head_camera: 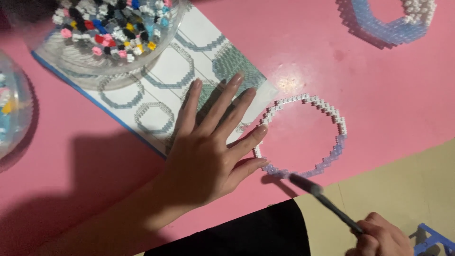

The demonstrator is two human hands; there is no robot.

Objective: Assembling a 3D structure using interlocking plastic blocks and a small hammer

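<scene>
The flat, spread left hand (208, 147) could bump the ring (303, 137) apart while the right hand (381, 237) grips the tool (324, 199).

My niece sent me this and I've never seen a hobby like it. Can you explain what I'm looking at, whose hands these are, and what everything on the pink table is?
The picture comes from a camera worn on a person's head, looking down at their own two bare hands. There is no machine.

The left hand lies flat, fingers spread, partly on a printed instruction sheet showing ring-shaped patterns. Its fingertips reach a ring of tiny building blocks, white on top and pale blue below, which lies on the pink table.

The right hand holds a thin dark tool, its tip close to the ring's lower edge.

At the top left stands a clear bowl of mixed coloured blocks, and another clear container shows at the left edge. At the top right lies a thicker blue and white block piece.
</scene>
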